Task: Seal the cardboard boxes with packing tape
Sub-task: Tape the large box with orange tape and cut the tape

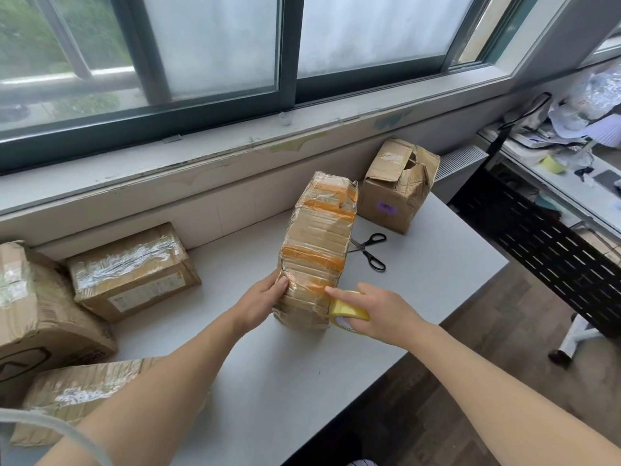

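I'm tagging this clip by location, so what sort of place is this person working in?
Likely an office or workroom used for packing parcels: taped cardboard boxes on a white table beneath a wide window, scissors beside them, and a cluttered desk at the right.

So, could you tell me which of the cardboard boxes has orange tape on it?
The upright box in the middle, which the left hand steadies. It alone carries orange bands; the rest show only clear tape.
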### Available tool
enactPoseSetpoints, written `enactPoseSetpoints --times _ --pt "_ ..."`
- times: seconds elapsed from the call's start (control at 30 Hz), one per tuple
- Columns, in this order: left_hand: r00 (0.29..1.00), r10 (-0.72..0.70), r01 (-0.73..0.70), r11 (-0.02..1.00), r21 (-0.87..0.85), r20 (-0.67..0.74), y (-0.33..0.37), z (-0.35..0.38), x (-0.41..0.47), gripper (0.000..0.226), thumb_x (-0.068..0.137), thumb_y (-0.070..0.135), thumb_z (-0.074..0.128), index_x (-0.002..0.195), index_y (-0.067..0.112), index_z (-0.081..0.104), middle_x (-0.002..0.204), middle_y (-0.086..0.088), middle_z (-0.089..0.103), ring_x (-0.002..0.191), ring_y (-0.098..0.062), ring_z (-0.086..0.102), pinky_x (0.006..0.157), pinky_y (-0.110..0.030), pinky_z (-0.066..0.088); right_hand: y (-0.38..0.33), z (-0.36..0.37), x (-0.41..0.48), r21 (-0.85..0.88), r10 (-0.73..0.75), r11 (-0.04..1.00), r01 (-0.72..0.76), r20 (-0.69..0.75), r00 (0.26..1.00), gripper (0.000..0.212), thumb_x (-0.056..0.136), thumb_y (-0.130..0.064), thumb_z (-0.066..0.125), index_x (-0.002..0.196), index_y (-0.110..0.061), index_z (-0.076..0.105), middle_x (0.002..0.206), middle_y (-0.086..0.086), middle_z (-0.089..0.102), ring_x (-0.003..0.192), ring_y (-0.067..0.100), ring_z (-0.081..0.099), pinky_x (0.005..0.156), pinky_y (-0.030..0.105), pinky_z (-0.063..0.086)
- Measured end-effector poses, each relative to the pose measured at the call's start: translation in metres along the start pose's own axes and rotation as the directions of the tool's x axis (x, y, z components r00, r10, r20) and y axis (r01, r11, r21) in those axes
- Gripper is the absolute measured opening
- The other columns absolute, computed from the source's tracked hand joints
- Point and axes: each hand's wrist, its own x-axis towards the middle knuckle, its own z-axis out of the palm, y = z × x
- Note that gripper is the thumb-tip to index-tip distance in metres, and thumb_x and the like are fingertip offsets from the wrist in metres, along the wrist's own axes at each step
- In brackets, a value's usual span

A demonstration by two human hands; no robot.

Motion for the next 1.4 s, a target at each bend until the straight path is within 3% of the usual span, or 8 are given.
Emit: enactPoseSetpoints --times 0.13,0.23,0.33,0.67,0.77,0.93,1.23,1.4 --pt "0.984 -0.075 0.034 0.97 -0.239 -0.162 0.004 -0.008 -0.003 0.029 0.111 0.037 0.041 0.129 0.03 0.063 0.116 0.007 0.07 0.099 -0.01 0.065 0.078 -0.028 0.054 -0.006 -0.016 0.024 0.244 0.083 0.969 -0.037 -0.178 0.981 0.07 0.088 -0.029 0.078 0.149 -0.042 0.048 0.099 -0.001 0.061 0.089 0.015 0.054 0.079 0.033 0.046" --pt "0.931 -0.088 0.034 0.987 -0.156 -0.355 0.002 -0.023 0.0 0.029 0.11 0.033 0.043 0.133 0.026 0.06 0.131 -0.004 0.067 0.109 -0.018 0.065 0.093 -0.041 0.057 -0.033 -0.032 0.049 0.246 0.015 0.968 0.047 -0.246 0.969 0.074 0.084 -0.028 0.08 0.151 -0.034 0.05 0.104 -0.001 0.066 0.095 0.016 0.058 0.082 0.033 0.049" --pt "0.852 -0.15 0.145 0.988 -0.049 -0.501 0.01 -0.041 0.0 0.066 0.101 0.044 0.055 0.158 0.021 0.03 0.158 -0.004 0.042 0.137 -0.028 0.048 0.112 -0.051 0.043 -0.057 -0.033 0.068 0.136 -0.082 0.984 0.113 -0.216 0.973 0.075 0.085 -0.033 0.074 0.154 -0.033 0.045 0.107 -0.001 0.065 0.101 0.02 0.062 0.079 0.037 0.053" --pt "0.94 -0.162 0.248 0.93 0.273 -0.299 0.045 -0.043 0.027 0.156 0.039 0.101 0.049 0.16 0.008 0.016 0.16 -0.011 0.029 0.14 -0.031 0.042 0.109 -0.048 0.046 -0.083 -0.029 0.076 0.123 -0.186 0.969 0.216 -0.22 0.958 0.058 0.09 -0.046 0.068 0.14 -0.029 0.046 0.126 -0.009 0.065 0.106 0.018 0.067 0.08 0.04 0.057" --pt "0.956 -0.141 0.231 0.901 0.367 -0.257 0.048 -0.046 0.033 0.142 0.057 0.097 0.053 0.16 0.007 0.015 0.158 -0.011 0.03 0.139 -0.031 0.042 0.106 -0.044 0.048 -0.081 -0.043 0.069 0.3 -0.122 0.939 0.166 -0.157 0.98 0.055 0.089 -0.042 0.075 0.135 -0.027 0.049 0.116 -0.014 0.066 0.099 0.007 0.064 0.083 0.02 0.05" --pt "0.966 -0.062 0.172 0.879 0.444 -0.251 0.04 -0.051 0.04 0.127 0.061 0.094 0.046 0.157 0.012 0.028 0.144 -0.008 0.047 0.124 -0.026 0.052 0.099 -0.039 0.049 -0.072 -0.036 0.068 0.006 -0.072 0.997 0.073 -0.021 0.997 0.064 0.089 -0.046 0.07 0.14 -0.024 0.04 0.109 0.001 0.07 0.094 0.03 0.068 0.078 0.04 0.051" --pt "0.995 -0.088 0.098 0.928 0.36 -0.044 0.032 -0.068 0.034 0.141 0.058 0.093 0.064 0.164 0.025 0.0 0.159 0.007 0.024 0.146 -0.018 0.03 0.122 -0.043 0.031 -0.067 -0.023 0.066 0.151 0.078 0.985 -0.077 0.0 0.997 0.055 0.086 -0.054 0.073 0.124 -0.029 0.041 0.104 -0.005 0.066 0.093 0.024 0.067 0.078 0.041 0.054" --pt "0.996 -0.087 0.077 0.923 0.378 0.009 0.029 -0.067 0.043 0.145 0.055 0.091 0.074 0.163 0.033 -0.004 0.157 0.005 0.031 0.14 -0.019 0.041 0.115 -0.043 0.042 -0.066 -0.022 0.067 0.169 0.145 0.975 -0.147 0.021 0.989 0.051 0.084 -0.055 0.074 0.111 -0.026 0.042 0.091 -0.005 0.065 0.082 0.023 0.065 0.069 0.039 0.054"
